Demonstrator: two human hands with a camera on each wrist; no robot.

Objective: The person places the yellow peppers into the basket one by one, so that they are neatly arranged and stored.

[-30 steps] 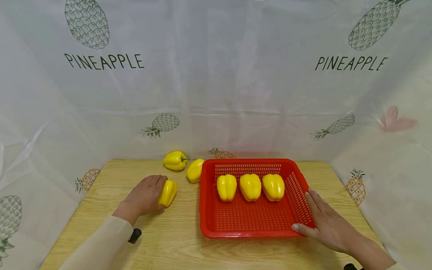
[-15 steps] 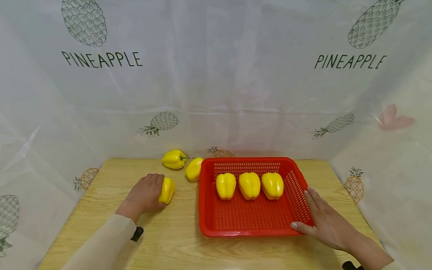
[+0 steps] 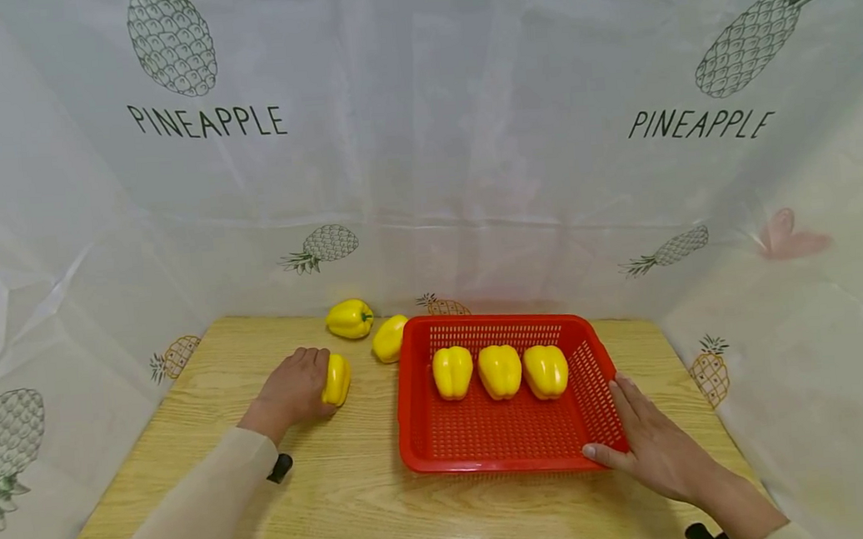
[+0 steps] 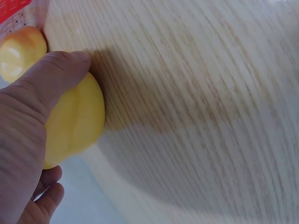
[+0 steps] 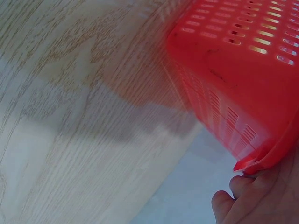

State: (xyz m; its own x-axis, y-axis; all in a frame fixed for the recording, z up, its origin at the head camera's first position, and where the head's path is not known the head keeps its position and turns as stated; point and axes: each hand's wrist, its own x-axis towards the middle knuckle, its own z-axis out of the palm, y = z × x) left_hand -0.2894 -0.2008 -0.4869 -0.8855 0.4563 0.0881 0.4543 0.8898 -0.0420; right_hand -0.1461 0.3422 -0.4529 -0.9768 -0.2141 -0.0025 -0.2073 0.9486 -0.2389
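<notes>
The left hand [image 3: 293, 388] has its grip closed on a yellow pepper [image 3: 337, 380], thumb on one side and fingers on the other, at the left part of the counter [image 3: 374, 516]; whether the pepper touches the wood I cannot tell. Farther back lie a stemmed pepper [image 3: 349, 319] and, to its right, a loose pepper [image 3: 388, 339] just beside the far left corner of the red basket [image 3: 498, 468]. The right hand [image 3: 662, 454] has a released grip: its fingers lie straight along the basket's right side, thumb on the near rim. Inside, three peppers [image 3: 500, 373] stand in a row toward the far side. A pineapple-print sheet [image 3: 467, 133] hangs behind.
</notes>
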